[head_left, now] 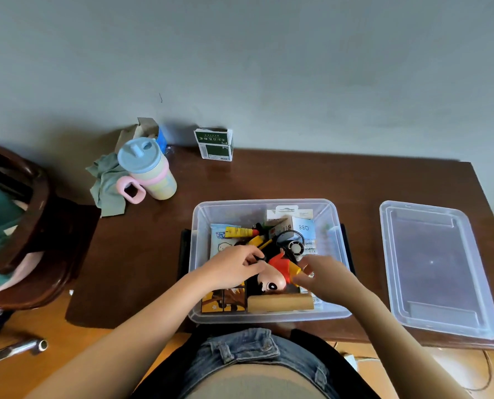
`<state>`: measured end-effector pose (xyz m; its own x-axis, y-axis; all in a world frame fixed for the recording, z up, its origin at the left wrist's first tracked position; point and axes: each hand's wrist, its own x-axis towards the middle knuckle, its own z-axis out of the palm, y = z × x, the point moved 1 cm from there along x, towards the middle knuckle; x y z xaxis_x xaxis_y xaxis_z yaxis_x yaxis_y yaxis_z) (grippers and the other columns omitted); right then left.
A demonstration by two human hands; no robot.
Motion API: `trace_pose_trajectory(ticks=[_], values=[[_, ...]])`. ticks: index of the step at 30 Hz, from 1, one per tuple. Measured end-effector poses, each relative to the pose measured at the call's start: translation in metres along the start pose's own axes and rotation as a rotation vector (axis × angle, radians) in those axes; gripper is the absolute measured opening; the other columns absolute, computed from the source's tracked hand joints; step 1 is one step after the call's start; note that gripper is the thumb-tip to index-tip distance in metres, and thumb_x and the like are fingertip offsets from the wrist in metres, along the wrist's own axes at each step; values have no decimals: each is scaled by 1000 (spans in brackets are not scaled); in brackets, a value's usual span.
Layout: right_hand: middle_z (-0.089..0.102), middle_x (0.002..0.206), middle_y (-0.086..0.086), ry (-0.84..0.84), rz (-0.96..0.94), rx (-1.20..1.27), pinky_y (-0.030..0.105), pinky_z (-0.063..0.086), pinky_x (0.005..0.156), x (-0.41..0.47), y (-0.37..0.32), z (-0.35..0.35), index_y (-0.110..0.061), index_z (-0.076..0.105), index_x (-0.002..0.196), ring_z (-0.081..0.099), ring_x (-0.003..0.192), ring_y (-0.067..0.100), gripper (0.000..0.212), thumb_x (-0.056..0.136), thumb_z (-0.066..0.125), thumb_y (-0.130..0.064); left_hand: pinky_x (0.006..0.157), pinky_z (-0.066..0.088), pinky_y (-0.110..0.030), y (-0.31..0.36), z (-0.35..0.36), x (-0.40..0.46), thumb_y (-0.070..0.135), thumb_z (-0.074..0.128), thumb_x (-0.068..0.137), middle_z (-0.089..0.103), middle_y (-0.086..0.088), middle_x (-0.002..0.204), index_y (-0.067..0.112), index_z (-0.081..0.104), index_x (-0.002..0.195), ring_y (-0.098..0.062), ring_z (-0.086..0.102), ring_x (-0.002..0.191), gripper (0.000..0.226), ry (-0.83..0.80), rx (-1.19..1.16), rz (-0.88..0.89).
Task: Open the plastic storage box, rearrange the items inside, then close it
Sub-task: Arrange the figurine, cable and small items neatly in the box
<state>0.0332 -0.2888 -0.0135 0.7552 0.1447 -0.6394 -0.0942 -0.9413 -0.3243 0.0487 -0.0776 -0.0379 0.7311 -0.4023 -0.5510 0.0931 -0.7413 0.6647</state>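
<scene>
While the lid [438,269] lies off at 3 o'clock on the counter [153,254], both hands work inside the open storage box [199,226].
The toy figure [277,272] lies between them, long axis from 1 to 7 o'clock; the left hand [234,267], fingers curled, touches its 9 o'clock side, the right hand [323,276] half curled at 3 o'clock; whether either truly grips it, I cannot tell.

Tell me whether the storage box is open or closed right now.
Open. The storage box has no cover on it, its contents are exposed, and the lid lies flat on the table to its right.
</scene>
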Motion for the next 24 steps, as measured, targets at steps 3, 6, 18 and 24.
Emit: trace_pose_trajectory(ticks=[3,6,18,24], values=[[67,102,10,48,14,-108,35,52,77,0,-7,3,-7,64,102,62,93,27,25,90,54,-27,89,47,-25,2,0,1,45,49,95,57,3,126,27,50,132,-10,56,108,41,-30,58,-1],[67,96,9,92,19,-170,30,45,68,0,-9,6,-9,65,97,61,90,27,16,90,55,-20,86,45,-22,3,0,2,44,49,95,57,3,126,27,50,131,-9,54,105,40,-39,43,-4],[73,70,2,65,-96,308,33,59,71,-5,6,-16,-16,70,92,69,65,17,12,86,61,-11,95,38,-21,2,-9,-3,34,44,99,59,11,113,27,61,110,-9,51,117,21,83,-320,46],[74,76,9,5,-106,879,18,55,62,-15,15,-28,-8,69,97,72,66,17,12,88,62,-3,102,45,-41,16,-21,-16,48,47,85,60,-9,127,22,56,123,-23,59,115,46,-13,-962,-18]])
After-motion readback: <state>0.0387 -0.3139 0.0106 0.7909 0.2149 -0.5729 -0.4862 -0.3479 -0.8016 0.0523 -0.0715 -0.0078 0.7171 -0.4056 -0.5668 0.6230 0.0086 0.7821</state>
